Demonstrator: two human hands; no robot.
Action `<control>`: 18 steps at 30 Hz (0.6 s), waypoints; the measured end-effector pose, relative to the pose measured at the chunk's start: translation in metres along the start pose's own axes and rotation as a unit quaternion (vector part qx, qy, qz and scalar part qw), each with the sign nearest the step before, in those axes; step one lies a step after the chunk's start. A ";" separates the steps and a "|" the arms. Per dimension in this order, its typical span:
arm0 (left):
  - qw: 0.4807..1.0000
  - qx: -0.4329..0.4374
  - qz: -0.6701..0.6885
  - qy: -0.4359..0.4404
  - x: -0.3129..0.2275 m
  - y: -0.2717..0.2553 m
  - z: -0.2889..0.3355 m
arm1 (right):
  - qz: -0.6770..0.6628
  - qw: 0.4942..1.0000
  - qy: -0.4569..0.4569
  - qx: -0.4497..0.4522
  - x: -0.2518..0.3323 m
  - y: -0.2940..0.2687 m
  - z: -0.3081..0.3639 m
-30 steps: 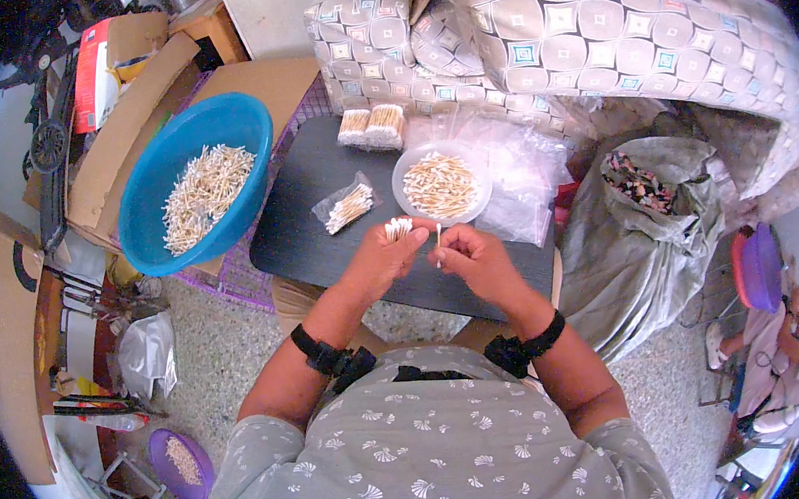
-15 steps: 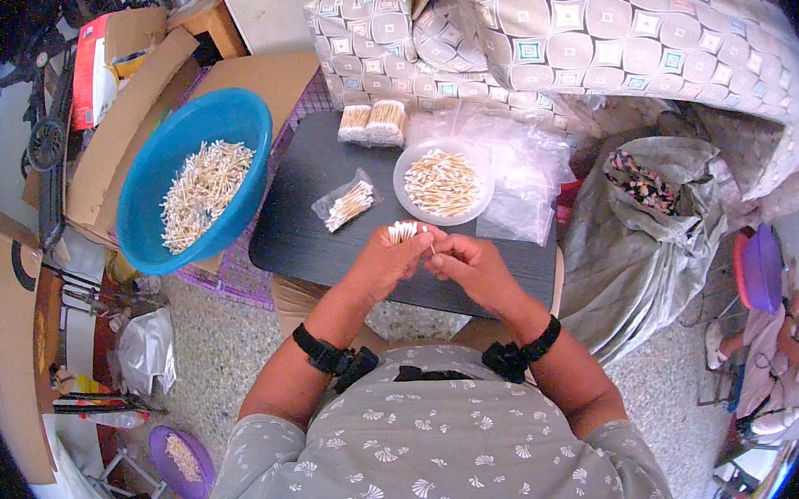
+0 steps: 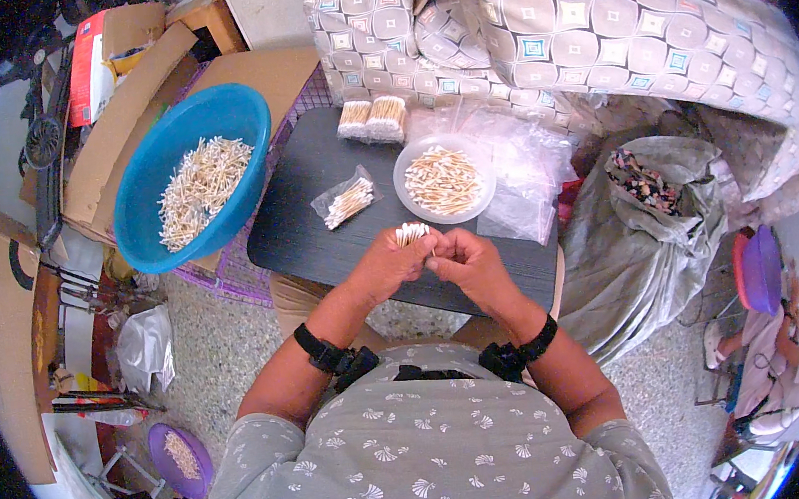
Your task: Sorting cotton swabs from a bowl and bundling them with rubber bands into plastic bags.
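A small bundle of cotton swabs (image 3: 411, 233) stands upright at the centre of the frame, gripped in the left hand (image 3: 386, 262), whose fingers are curled closed around the sticks so that only the white tips show above them. The right hand (image 3: 465, 258) sits touching the left, fingers pinched together at the bundle's side; whether it holds a single swab cannot be told from this view. The step in hand appears to be gathering loose swabs into a counted bunch. The next move would call for another swab from the white plate of swabs (image 3: 443, 181), just above the hands, or for slipping the bunch into a bag. One filled clear packet (image 3: 346, 201) lies on the dark table (image 3: 298, 230) left of the plate, with empty plastic bags (image 3: 526, 177) to the right. Two tied bundles (image 3: 371, 119) stand at the table's far edge. A blue basin of swabs (image 3: 194, 177) occupies the upper left.
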State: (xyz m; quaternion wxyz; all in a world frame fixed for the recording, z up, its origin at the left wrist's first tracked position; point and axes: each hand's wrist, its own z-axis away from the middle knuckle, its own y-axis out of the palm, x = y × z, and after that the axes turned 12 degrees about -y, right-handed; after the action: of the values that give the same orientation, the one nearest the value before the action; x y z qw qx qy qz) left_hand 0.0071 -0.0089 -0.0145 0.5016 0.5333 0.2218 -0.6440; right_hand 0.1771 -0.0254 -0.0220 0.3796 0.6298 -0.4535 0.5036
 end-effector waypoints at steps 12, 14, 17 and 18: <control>0.999 -0.010 -0.005 0.052 0.005 -0.009 -0.006 | -0.006 0.999 0.039 0.010 -0.002 -0.001 0.000; 0.999 0.007 0.024 0.040 -0.001 -0.009 -0.003 | -0.001 0.999 0.042 0.009 -0.002 -0.005 -0.002; 0.998 0.034 0.052 -0.009 -0.009 -0.009 0.002 | 0.058 0.996 0.048 -0.048 0.009 -0.011 -0.007; 0.997 0.046 0.050 -0.045 -0.011 -0.010 0.004 | 0.016 0.998 -0.001 -0.056 0.014 -0.010 -0.010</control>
State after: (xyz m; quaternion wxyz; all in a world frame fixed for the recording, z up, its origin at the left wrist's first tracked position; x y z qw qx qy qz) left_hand -0.0041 -0.0039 -0.0060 0.5178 0.5364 0.1422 -0.6511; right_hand 0.1852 -0.0160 -0.0060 0.4054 0.6008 -0.4912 0.4831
